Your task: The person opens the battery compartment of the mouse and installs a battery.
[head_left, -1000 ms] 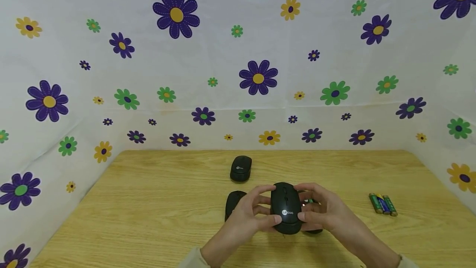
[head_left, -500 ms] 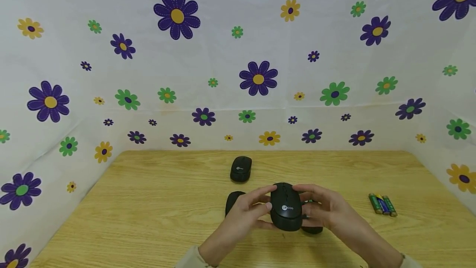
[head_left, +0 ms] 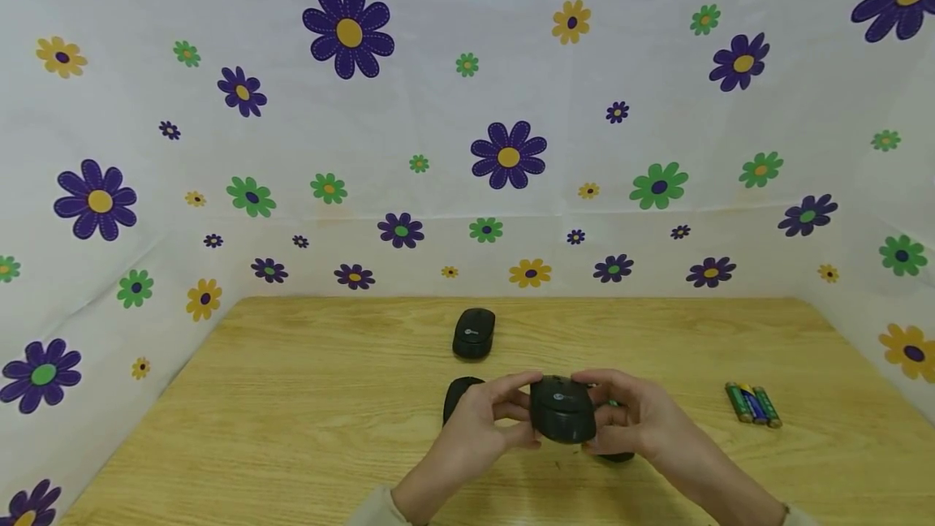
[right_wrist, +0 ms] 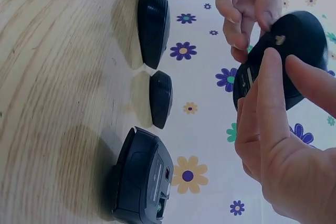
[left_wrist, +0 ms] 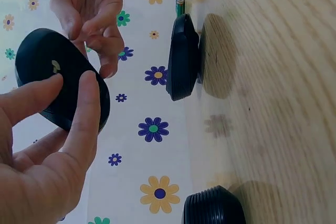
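Note:
A black computer mouse (head_left: 562, 410) is held up above the table, its rear end tipped toward me and its top seen at a low angle. My left hand (head_left: 475, 441) pinches its left side between fingers and thumb. On the opposite side, my right hand (head_left: 646, 424) grips it the same way. Both wrist views show the fingers on the dark shell, and the right one shows part of a label on the mouse (right_wrist: 307, 32). Behind my right hand lies another mouse (right_wrist: 139, 177), underside up, with an opening in its base and something green inside.
One mouse (head_left: 474, 334) sits farther back on the wooden table (head_left: 329, 396). A second one (head_left: 458, 398) is partly hidden by my left hand. To the right, three batteries (head_left: 752, 404) lie side by side. Flowered white cloth (head_left: 438, 104) walls the back and sides.
The held mouse has tilted, so its top appears foreshortened and its rear end faces me. My left thumb has moved from the top to the lower side. The mice and batteries on the table stay put.

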Motion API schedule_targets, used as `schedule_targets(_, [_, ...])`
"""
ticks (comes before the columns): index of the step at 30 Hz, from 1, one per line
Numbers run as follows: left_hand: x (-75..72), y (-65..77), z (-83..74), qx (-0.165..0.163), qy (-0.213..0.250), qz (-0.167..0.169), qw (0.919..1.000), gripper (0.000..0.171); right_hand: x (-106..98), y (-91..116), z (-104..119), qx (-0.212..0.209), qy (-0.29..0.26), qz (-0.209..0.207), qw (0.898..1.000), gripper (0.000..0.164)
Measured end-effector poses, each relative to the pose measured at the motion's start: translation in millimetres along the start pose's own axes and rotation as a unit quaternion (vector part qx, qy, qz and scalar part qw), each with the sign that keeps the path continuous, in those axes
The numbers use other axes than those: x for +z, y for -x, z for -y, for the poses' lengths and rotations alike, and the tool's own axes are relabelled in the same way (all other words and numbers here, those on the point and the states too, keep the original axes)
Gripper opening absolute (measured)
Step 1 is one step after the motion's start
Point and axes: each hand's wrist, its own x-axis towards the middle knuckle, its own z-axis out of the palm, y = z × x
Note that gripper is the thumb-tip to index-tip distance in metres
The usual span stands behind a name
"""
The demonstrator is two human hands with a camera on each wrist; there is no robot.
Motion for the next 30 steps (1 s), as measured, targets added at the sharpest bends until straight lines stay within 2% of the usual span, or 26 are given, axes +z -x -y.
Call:
schedule_targets(4, [-0.4,0.1,0.8,-0.005,-0.02,0.002,0.9998,0.049,1.3,1.4,-1.0,0.011,-0.006,0.011,1.0,0.065])
schedule_targets(10, [-0.1,0.6,2.9,0.001,-0.117,-0.006,0.9931,0.027,0.1,3.8,-0.4,0.027,0.009,0.024,0.999,0.049])
schedule_targets(14, [0.9,1.8,2.8,0.008,-0.15,-0.016,0.9885,0.021,0.6,4.0,1.1,0.027,0.023,0.027,0.999,0.037])
schedule_targets(17, [2.0,2.2,2.2,0.009,-0.119,-0.013,0.9927,0.023,2.6,2.7,2.1,0.026,0.039,0.021,0.999,0.029])
schedule_targets(20, [3.2,1.8,1.3,0.015,-0.069,-0.005,0.9975,0.03,4.7,1.0,2.9,0.017,0.041,0.016,0.999,0.028])
schedule_targets(23, [4.2,1.3,0.6,0.018,-0.033,0.005,0.9993,0.046,5.9,0.1,2.7,-0.006,0.023,0.018,1.0,0.038])
schedule_targets(27, [4.8,1.3,-0.2,0.007,-0.015,0.015,0.9998,0.068,7.9,1.3,2.2,-0.028,0.01,0.012,0.999,0.061])
schedule_targets(30, [4.6,2.1,-0.5,-0.003,-0.008,0.028,0.9996,0.078,8.9,2.7,0.5,-0.041,0.019,0.009,0.999,0.066])
